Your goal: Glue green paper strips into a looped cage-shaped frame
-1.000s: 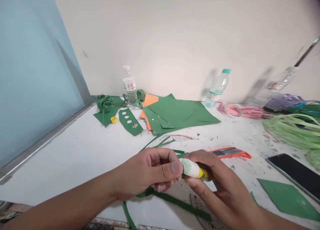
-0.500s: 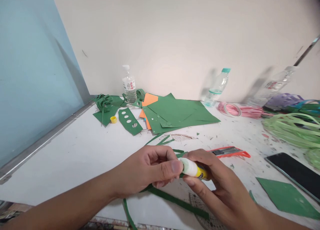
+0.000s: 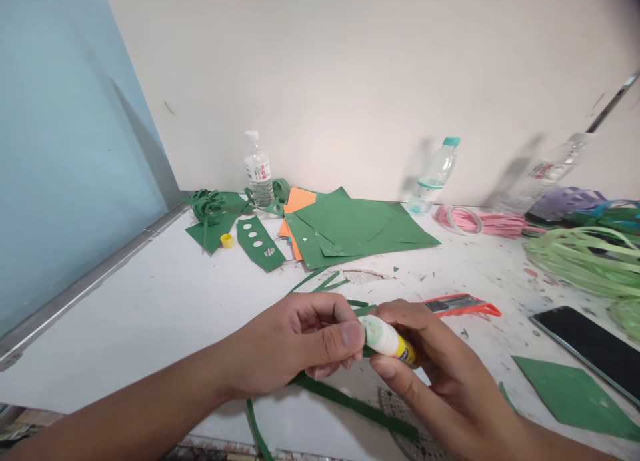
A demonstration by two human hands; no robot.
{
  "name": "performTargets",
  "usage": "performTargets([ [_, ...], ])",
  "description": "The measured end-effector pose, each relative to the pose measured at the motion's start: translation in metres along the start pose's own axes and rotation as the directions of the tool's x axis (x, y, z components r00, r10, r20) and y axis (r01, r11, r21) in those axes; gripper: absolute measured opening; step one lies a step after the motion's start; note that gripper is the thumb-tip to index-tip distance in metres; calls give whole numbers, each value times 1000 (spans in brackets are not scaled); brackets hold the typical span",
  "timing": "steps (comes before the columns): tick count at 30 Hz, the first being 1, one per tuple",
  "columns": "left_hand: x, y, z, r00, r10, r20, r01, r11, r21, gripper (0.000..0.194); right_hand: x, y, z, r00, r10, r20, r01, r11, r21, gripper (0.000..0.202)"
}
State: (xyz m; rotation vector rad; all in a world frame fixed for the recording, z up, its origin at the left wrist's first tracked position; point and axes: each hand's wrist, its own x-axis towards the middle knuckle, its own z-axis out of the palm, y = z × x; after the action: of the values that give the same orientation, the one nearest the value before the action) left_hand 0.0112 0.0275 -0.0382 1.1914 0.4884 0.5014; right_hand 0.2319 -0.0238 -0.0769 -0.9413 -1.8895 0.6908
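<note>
My right hand (image 3: 435, 367) is wrapped round a yellow and white glue stick (image 3: 385, 336), uncapped, its pale greenish tip pointing left. Thumb and fingers of my left hand (image 3: 310, 341) are pinched together right beside that tip. A green paper strip (image 3: 355, 402) shows below my left hand and runs down to the right, with another narrow strip (image 3: 257, 429) hanging lower left. Bits of green paper also show between the two hands. The pinched end itself is mostly hidden by my fingers.
Green paper sheets (image 3: 365, 224) lie near the wall beside a water bottle (image 3: 260, 174). A yellow cap (image 3: 227, 240) and a punched green piece (image 3: 257, 241) lie left. To the right are a red-orange cutter (image 3: 463, 305), a phone (image 3: 585, 344), a green paper square (image 3: 570, 394) and light green strips (image 3: 585, 254).
The glue stick has shifted and turned slightly in my right hand's grip, so more of its tip faces me. My left hand keeps nearly the same place.
</note>
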Motion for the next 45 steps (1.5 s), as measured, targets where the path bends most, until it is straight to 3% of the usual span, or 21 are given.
performTargets([
  [8, 2, -7, -5, 998, -58, -24, 56, 996, -71, 41, -2, -2, -3, 995, -92, 25, 93, 995, -22, 34],
  [10, 2, -9, -10, 999, -16, 30, 19, 995, -96, 43, -3, -1, -4, 996, -93, -15, 92, 995, -23, 33],
  [14, 0, -8, -18, 971, 76, 225, -58, 995, -82, 47, -3, 4, -3, 987, 47, -152, -46, 999, 10, 24],
  [19, -2, -6, -20, 953, 73, 294, -54, 996, -74, 44, 7, 9, -1, 983, 118, -143, -113, 993, 41, 17],
  [25, 0, -3, -20, 974, 59, 221, -55, 998, -28, 41, 29, 25, -22, 972, 231, -35, -232, 946, -225, 25],
  [27, 2, -2, -21, 988, 53, 148, -55, 998, 6, 41, 38, 37, -34, 939, 344, -10, -328, 885, -329, 35],
  [30, 5, -1, -22, 999, 34, -14, -33, 997, 73, 45, 49, 58, -49, 899, 434, -51, -391, 748, -537, 35],
  [35, 7, -1, -25, 989, 13, -147, 8, 989, 147, 49, 55, 81, -63, 873, 484, -59, -411, 668, -621, 26],
  [39, 6, 0, -25, 987, 19, -161, 7, 987, 159, 48, 53, 70, -68, 885, 460, -67, -392, 661, -640, 28],
  [42, 6, 1, -25, 987, 24, -161, 2, 987, 159, 47, 50, 44, -71, 877, 472, 93, -339, 743, -577, 25],
  [44, 6, 1, -24, 987, 31, -155, -8, 988, 151, 47, 49, 27, -73, 745, 529, 406, -356, 830, -430, 26],
  [45, 6, 1, -24, 987, 37, -156, -14, 989, 144, 47, 48, 21, -73, 691, 530, 492, -354, 841, -409, 26],
])
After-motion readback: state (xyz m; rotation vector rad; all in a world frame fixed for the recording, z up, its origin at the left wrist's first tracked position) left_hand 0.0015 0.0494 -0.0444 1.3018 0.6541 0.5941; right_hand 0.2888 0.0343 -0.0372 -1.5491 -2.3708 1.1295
